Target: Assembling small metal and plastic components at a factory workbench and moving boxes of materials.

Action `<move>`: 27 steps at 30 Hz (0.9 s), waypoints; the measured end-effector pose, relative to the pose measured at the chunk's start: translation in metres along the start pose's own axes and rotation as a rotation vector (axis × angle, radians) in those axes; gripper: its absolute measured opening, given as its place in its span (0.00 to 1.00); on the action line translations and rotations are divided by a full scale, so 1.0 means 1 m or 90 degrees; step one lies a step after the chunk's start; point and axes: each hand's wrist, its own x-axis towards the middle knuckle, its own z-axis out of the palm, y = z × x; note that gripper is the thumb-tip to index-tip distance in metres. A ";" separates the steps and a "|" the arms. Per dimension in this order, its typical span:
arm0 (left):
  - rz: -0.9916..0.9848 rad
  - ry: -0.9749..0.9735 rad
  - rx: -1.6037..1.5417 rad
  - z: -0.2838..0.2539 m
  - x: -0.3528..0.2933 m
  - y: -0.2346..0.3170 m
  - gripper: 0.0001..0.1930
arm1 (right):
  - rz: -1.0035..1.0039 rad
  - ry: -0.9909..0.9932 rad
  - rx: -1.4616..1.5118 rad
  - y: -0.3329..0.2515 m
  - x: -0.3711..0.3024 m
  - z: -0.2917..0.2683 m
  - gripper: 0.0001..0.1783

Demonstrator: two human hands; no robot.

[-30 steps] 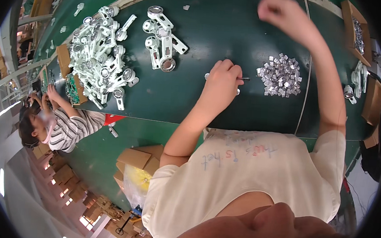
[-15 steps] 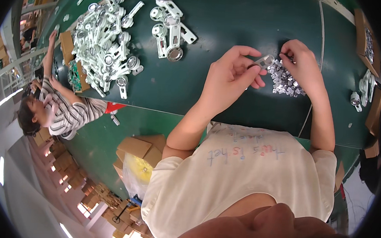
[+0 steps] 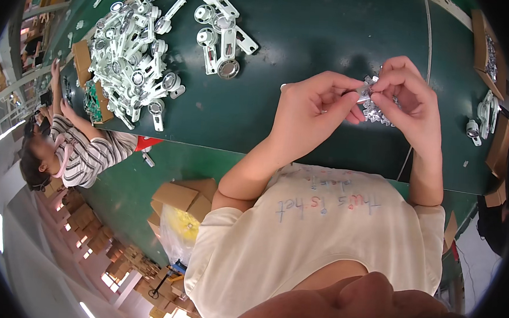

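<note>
Because fingers cover most of it, the small piece (image 3: 364,97) shows in the head view only as something pale and shiny, pinched in the left grip (image 3: 315,107) above the dark green surface (image 3: 228,113). Unlike half a second ago, the right grip (image 3: 408,98) meets it, fingers bent; what these hold, I cannot tell. Both partly block the silvery heap (image 3: 378,115); white handled parts (image 3: 129,64) lie piled at left

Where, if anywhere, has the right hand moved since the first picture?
Yes: the right hand came nearer, from beyond the shiny pile to partly hiding it.
</note>
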 end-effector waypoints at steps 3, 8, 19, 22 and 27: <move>0.020 -0.018 -0.013 0.003 -0.002 -0.002 0.09 | 0.026 0.025 0.200 0.002 -0.001 0.004 0.11; 0.047 -0.038 -0.018 0.004 -0.001 -0.004 0.11 | 0.099 -0.021 0.242 -0.002 0.000 0.001 0.10; 0.237 0.039 0.198 -0.016 0.029 -0.024 0.14 | 0.119 -0.220 0.093 -0.002 0.071 -0.038 0.17; 0.125 0.058 0.032 -0.022 0.031 -0.028 0.14 | 0.098 -0.028 -0.326 0.022 0.165 -0.093 0.25; 0.089 0.035 -0.046 -0.024 0.036 -0.040 0.13 | 0.126 0.325 -0.754 0.084 0.340 -0.185 0.37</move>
